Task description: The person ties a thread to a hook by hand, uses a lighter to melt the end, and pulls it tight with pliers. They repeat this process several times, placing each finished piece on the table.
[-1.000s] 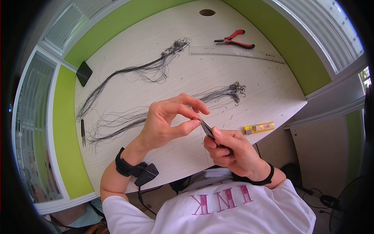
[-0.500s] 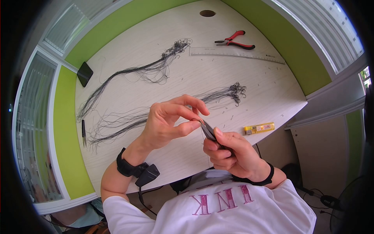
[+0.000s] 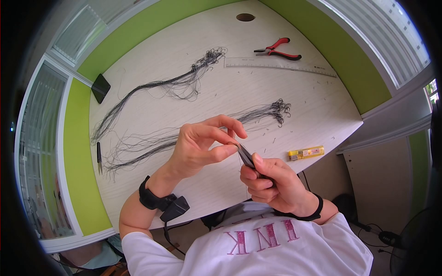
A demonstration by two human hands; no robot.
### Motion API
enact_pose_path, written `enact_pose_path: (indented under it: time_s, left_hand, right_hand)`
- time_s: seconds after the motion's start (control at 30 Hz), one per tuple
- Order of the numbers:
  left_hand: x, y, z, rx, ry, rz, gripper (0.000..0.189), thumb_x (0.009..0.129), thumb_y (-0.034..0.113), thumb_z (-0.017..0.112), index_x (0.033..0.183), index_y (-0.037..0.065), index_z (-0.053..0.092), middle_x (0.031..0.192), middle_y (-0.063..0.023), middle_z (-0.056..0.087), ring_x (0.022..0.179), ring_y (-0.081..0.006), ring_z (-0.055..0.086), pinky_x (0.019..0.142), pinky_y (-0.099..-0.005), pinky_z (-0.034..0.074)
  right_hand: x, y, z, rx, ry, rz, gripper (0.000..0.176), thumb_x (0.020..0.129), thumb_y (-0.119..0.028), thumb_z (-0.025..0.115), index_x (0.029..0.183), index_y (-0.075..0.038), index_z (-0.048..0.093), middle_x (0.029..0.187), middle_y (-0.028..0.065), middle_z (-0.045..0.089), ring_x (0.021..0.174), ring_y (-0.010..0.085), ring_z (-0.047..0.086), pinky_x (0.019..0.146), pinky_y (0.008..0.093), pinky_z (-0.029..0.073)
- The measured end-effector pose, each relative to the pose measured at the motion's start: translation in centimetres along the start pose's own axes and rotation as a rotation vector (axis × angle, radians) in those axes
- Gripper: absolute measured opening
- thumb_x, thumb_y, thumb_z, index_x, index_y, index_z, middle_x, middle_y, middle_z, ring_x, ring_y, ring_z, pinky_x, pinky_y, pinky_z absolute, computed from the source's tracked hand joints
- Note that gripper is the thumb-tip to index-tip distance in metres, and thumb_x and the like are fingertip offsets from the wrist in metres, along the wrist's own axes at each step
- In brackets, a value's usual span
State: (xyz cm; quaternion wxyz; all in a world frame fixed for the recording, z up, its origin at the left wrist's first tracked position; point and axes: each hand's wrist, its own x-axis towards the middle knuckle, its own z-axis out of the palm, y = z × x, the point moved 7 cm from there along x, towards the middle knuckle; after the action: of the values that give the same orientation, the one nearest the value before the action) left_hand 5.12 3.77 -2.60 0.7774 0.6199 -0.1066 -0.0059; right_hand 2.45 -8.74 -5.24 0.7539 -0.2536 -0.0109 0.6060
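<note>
My left hand (image 3: 200, 146) is closed in a pinch, thumb against index finger, on a small fishing hook (image 3: 231, 143) that the fingertips mostly hide. A thin fishing line (image 3: 242, 177) hangs below the fingers. Wrapped in my right hand (image 3: 274, 181) is a pair of dark thread snips (image 3: 247, 158), its tapered tips touching or nearly touching my left fingertips. Behind my left hand lies a bundle of hooks on dark lines (image 3: 276, 110). A second such bundle (image 3: 209, 57) lies farther back.
Red-handled pliers (image 3: 281, 49) and a clear ruler (image 3: 276, 64) lie at the back right. A yellow lighter (image 3: 306, 152) sits near the right edge. Dark tweezers (image 3: 99, 158) lie at left, below a black phone-like slab (image 3: 101, 88). Tiny line scraps dot the desk (image 3: 221, 193).
The snips' blades look closer together than before. Both hands stay almost in the same place.
</note>
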Motion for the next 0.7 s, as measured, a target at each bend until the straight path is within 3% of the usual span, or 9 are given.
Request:
enact_pose_path:
  time_s: [0.7]
  left_hand:
    - [0.04,0.54,0.22,0.107,-0.018,0.041,0.006,0.070,-0.001,0.064,0.070,0.004,0.067,0.093,-0.0095,0.061,0.085,-0.0121,0.051,0.075,-0.0264,0.040]
  right_hand:
    - [0.18,0.09,-0.69,-0.103,0.054,-0.082,0.035,0.095,-0.037,0.042,0.075,-0.008,0.045,0.055,-0.0082,0.024,0.046,0.0030,0.016,0.041,0.0202,0.015]
